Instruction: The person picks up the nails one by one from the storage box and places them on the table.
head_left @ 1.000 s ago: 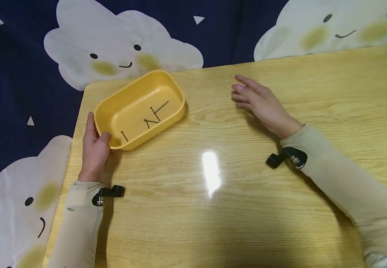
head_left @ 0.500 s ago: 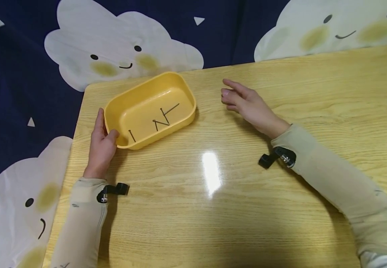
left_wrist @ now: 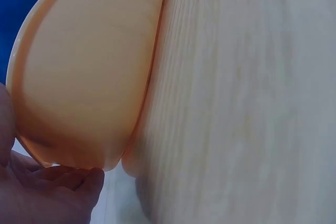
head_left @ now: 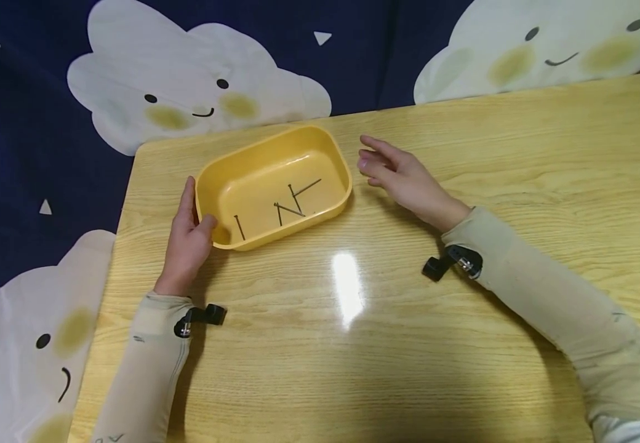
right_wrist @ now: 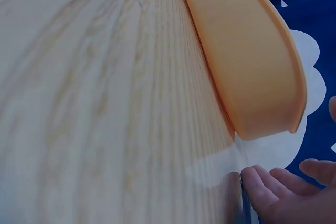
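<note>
A yellow plastic box, rectangular with rounded corners, sits tilted across the back left of the table. Several thin dark nails lie on its floor, mostly along the near side. My left hand grips the box's left end, thumb over the rim and the fingers along the outer wall. In the left wrist view the fingers touch the box's end wall low down. Off the box's right end, my right hand holds nothing, its fingers loosely extended. A gap separates it from the box wall in the right wrist view.
The wooden table has its back edge just behind the box and its left edge beside my left arm. A dark blue cloth with white clouds hangs beyond. A bright reflection shows on the tabletop.
The box has slid to the right with my left hand on its end. My right hand has moved left, so the two are closer. The nails travel with the box.
</note>
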`<state>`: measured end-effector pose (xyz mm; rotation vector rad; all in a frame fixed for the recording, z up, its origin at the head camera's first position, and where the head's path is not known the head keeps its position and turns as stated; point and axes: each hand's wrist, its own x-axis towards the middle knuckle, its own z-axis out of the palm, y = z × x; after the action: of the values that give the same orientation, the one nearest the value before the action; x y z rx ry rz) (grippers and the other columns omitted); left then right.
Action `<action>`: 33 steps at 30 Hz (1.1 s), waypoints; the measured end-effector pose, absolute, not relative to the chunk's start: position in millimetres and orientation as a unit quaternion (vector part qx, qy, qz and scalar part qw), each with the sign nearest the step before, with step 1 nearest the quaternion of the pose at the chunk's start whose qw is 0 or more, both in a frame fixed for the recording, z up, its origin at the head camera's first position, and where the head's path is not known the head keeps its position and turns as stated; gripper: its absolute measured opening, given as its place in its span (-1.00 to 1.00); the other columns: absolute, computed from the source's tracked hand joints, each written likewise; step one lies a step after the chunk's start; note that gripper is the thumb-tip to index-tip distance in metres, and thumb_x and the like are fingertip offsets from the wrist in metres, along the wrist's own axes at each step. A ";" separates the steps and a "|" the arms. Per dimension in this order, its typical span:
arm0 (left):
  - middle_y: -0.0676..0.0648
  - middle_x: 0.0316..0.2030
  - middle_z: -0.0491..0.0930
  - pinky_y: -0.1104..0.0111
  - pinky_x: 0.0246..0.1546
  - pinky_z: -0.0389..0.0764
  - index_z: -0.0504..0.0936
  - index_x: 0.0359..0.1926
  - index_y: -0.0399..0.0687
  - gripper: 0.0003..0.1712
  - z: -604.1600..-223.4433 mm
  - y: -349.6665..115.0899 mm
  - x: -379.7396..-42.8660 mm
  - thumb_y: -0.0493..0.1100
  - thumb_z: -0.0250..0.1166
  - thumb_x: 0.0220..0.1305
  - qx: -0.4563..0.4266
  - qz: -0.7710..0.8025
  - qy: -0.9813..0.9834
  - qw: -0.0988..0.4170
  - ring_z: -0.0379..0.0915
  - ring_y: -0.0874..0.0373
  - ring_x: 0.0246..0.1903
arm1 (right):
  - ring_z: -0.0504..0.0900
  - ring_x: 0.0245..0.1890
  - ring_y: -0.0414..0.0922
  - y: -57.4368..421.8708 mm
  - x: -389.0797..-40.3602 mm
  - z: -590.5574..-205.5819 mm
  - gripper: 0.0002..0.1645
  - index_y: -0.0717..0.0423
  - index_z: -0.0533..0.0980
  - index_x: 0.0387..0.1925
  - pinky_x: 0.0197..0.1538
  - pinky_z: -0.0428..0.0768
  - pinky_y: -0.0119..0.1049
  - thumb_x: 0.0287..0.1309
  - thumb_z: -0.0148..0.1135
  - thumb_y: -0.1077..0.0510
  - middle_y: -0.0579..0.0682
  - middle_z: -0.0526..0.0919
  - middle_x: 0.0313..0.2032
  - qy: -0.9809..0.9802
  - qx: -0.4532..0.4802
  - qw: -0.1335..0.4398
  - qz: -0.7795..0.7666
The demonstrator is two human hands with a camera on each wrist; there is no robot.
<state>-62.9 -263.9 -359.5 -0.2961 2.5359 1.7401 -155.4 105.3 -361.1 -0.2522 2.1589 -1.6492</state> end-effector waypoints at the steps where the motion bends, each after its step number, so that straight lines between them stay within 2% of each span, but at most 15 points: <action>1: 0.07 0.69 -0.26 0.15 0.65 -0.03 -0.30 0.67 0.10 -0.07 -359.5 -262.7 -63.1 -0.37 -0.14 0.40 -0.094 0.562 0.821 0.027 -0.20 0.22 0.65 | 0.45 0.47 -0.04 104.5 -155.6 -361.3 -0.19 -0.16 0.11 0.62 0.41 0.52 -0.07 0.47 0.11 -0.16 0.05 0.31 0.55 0.775 -0.090 0.204 -0.591; 7: 0.09 0.68 -0.24 0.15 0.65 -0.03 -0.30 0.67 0.14 -0.06 -360.2 -256.7 -65.8 -0.36 -0.12 0.40 -0.082 0.556 0.826 0.036 -0.21 0.23 0.65 | 0.38 0.52 -0.06 101.0 -155.3 -360.6 -0.16 -0.20 0.11 0.62 0.46 0.47 -0.08 0.44 0.16 -0.15 0.03 0.26 0.58 0.782 -0.085 0.207 -0.582; 13: 0.13 0.67 -0.19 0.28 0.56 0.13 -0.30 0.67 0.19 -0.04 -361.2 -249.9 -68.3 -0.35 -0.10 0.40 -0.071 0.543 0.835 0.053 -0.13 0.25 0.63 | 0.38 0.52 -0.08 100.4 -155.1 -361.4 -0.10 -0.25 0.07 0.62 0.50 0.42 -0.13 0.39 0.23 -0.08 -0.02 0.28 0.57 0.786 -0.085 0.214 -0.573; 16: 0.14 0.67 -0.17 0.45 0.42 0.24 -0.30 0.67 0.21 -0.05 -361.8 -247.4 -68.9 -0.34 -0.09 0.42 -0.061 0.534 0.841 0.062 -0.07 0.24 0.61 | 0.44 0.47 -0.08 100.8 -155.1 -362.0 -0.09 -0.24 0.06 0.63 0.45 0.48 -0.18 0.38 0.24 0.00 -0.02 0.32 0.54 0.787 -0.087 0.213 -0.573; 19: 0.15 0.67 -0.16 0.60 0.25 0.31 -0.31 0.66 0.25 -0.05 -361.2 -244.8 -69.0 -0.32 -0.10 0.42 -0.052 0.530 0.843 0.067 0.02 0.22 0.58 | 0.48 0.43 -0.08 102.1 -154.6 -362.5 -0.10 -0.23 0.06 0.63 0.34 0.55 -0.32 0.39 0.20 0.08 -0.01 0.36 0.52 0.788 -0.088 0.210 -0.572; 23: 0.12 0.67 -0.15 0.69 0.14 0.35 -0.31 0.67 0.22 -0.04 -361.1 -242.0 -70.3 -0.33 -0.10 0.40 -0.042 0.534 0.842 0.069 0.10 0.16 0.55 | 0.50 0.41 -0.03 104.5 -153.1 -362.5 -0.12 -0.18 0.08 0.63 0.17 0.56 -0.52 0.38 0.15 0.19 0.05 0.40 0.48 0.785 -0.093 0.202 -0.578; 29: 0.11 0.67 -0.13 0.70 0.08 0.41 -0.30 0.67 0.15 -0.04 -363.2 -239.0 -73.9 -0.36 -0.10 0.38 -0.032 0.553 0.829 0.075 0.18 0.11 0.52 | 0.50 0.39 0.01 109.3 -150.6 -363.1 -0.13 -0.09 0.08 0.62 0.10 0.53 -0.63 0.37 0.12 0.26 0.12 0.41 0.45 0.783 -0.098 0.196 -0.583; 33: 0.11 0.67 -0.14 0.66 0.20 0.38 -0.30 0.67 0.14 -0.04 -364.8 -237.2 -76.3 -0.36 -0.11 0.38 -0.023 0.560 0.824 0.084 0.07 0.17 0.57 | 0.52 0.36 0.02 114.4 -148.4 -363.3 -0.14 0.01 0.10 0.61 0.06 0.55 -0.63 0.35 0.12 0.29 0.12 0.41 0.45 0.778 -0.095 0.198 -0.589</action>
<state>-76.3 -237.2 -364.8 -0.0691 2.4570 1.6715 -148.4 114.4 -363.3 -0.2668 2.1773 -1.6482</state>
